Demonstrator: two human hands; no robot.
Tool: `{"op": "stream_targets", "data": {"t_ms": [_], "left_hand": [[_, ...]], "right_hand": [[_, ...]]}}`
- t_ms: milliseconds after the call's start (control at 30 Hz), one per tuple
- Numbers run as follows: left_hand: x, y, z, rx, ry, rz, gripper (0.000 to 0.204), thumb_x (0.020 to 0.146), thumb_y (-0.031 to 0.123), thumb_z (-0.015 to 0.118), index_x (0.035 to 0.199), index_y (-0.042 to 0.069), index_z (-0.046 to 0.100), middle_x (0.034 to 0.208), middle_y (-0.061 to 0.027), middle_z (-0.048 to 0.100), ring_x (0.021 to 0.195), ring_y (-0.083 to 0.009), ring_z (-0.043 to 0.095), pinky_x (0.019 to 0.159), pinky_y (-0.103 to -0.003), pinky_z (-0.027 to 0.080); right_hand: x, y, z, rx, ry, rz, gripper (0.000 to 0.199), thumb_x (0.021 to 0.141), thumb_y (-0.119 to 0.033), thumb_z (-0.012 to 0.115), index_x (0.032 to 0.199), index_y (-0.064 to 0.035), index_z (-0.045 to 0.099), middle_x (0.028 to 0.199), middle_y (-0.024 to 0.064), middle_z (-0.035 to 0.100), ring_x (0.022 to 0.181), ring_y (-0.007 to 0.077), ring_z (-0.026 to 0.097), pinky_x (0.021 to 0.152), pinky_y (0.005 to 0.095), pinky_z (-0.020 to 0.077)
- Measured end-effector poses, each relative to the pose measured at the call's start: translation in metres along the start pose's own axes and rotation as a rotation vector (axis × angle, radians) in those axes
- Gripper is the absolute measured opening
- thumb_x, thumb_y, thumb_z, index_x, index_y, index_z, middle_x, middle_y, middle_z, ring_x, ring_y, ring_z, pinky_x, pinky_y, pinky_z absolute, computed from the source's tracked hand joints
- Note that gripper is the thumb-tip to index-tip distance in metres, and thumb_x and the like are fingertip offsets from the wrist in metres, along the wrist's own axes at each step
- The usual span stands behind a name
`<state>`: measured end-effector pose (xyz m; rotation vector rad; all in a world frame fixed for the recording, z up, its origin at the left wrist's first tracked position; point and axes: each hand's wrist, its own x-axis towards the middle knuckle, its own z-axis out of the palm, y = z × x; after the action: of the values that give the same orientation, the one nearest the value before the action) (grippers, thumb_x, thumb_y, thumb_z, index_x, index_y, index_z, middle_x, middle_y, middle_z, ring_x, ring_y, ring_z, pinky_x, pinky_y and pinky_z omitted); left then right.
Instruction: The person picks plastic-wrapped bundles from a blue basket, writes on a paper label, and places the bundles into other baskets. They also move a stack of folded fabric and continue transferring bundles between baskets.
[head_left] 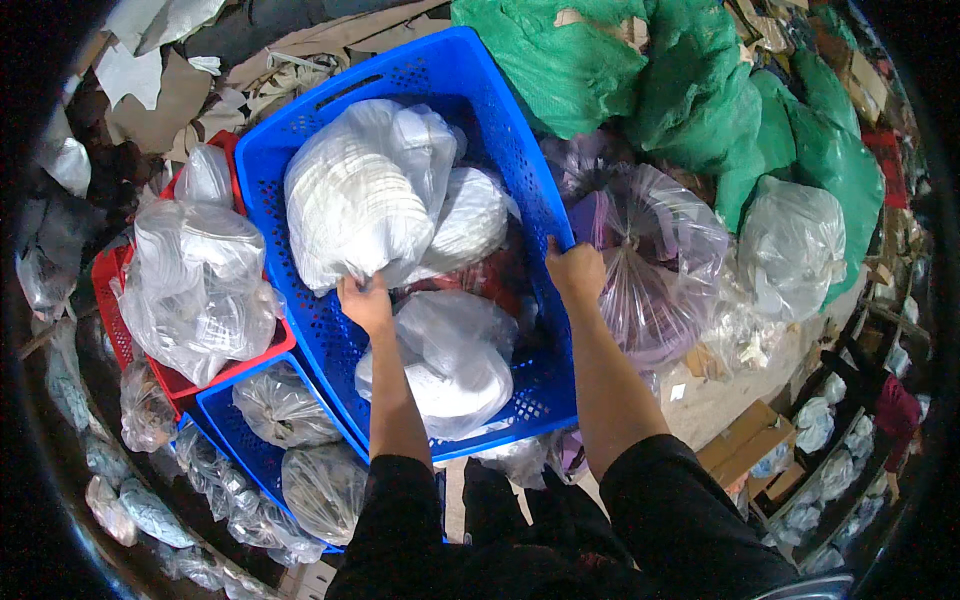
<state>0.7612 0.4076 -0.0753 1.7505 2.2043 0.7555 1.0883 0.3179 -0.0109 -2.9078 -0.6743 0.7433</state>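
Note:
A large blue plastic crate (512, 100) with perforated walls stands in front of me. Inside it lie several clear plastic bags packed with white, layered pieces. My left hand (366, 303) is closed on the near edge of the biggest bag (365, 195), at the crate's upper left. My right hand (576, 272) grips the crate's right rim, its thumb over the edge. Beside the big bag sits a smaller bag of white pieces (468, 222). Another bag (455, 365) rests in the near end, below my left hand. Something red (480, 283) shows between the bags.
Left of the crate, a red crate (115, 305) holds bags of white pieces. A smaller blue crate (225, 415) with clear bags stands nearer me. Purple material in a clear bag (650, 260) and green sacks (700, 100) lie to the right. A cardboard box (745, 445) sits at lower right.

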Motion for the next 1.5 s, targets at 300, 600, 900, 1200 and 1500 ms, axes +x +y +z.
{"op": "stream_targets", "data": {"t_ms": [300,600,900,1200,1500], "left_hand": [[0.013,-0.001,-0.021,-0.593,-0.239,-0.501,0.015,0.067,-0.003,0.072,0.068,0.004,0.059,0.067,0.0037,0.055,0.063,-0.0100,0.048,0.060,-0.030,0.039],[-0.076,0.053,-0.051,-0.884,-0.304,-0.514,0.019,0.074,-0.004,0.061,0.061,0.007,0.052,0.063,0.0083,0.046,0.058,-0.0046,0.037,0.051,-0.028,0.028],[-0.172,0.049,-0.150,-0.573,-0.467,-0.490,0.024,0.071,-0.002,0.061,0.056,0.008,0.047,0.059,0.0078,0.043,0.057,-0.0048,0.037,0.051,-0.029,0.028],[-0.201,0.005,-0.159,-0.487,-0.636,-0.579,0.018,0.071,0.000,0.064,0.058,0.005,0.053,0.058,0.0036,0.053,0.054,-0.0105,0.040,0.051,-0.033,0.032],[-0.208,0.046,-0.006,0.179,-1.183,0.293,0.019,0.072,0.023,0.062,0.076,0.007,0.072,0.081,-0.0171,0.072,0.084,-0.0393,0.070,0.082,-0.050,0.056]], "right_hand": [[-0.003,-0.001,-0.001,-0.003,0.040,-0.009,0.054,0.082,-0.052,0.070,0.085,0.0009,0.075,0.088,0.0242,0.073,0.086,0.0419,0.072,0.078,0.0485,0.0573],[-0.006,0.001,0.000,0.001,0.088,-0.044,0.052,0.082,-0.051,0.070,0.086,0.0004,0.076,0.091,0.0249,0.073,0.089,0.0425,0.071,0.080,0.0492,0.0565],[-0.013,-0.004,0.000,0.017,0.058,0.004,0.055,0.083,-0.053,0.070,0.088,0.0016,0.075,0.093,0.0243,0.073,0.091,0.0400,0.072,0.081,0.0471,0.0574],[-0.011,-0.007,0.000,0.016,0.117,-0.016,0.056,0.082,-0.053,0.070,0.082,0.0026,0.074,0.086,0.0250,0.072,0.086,0.0433,0.071,0.078,0.0503,0.0568],[-0.005,-0.005,0.014,-0.072,0.120,-0.011,0.065,0.078,-0.060,0.073,0.082,0.0048,0.073,0.087,0.0272,0.072,0.088,0.0453,0.071,0.078,0.0511,0.0565]]}}
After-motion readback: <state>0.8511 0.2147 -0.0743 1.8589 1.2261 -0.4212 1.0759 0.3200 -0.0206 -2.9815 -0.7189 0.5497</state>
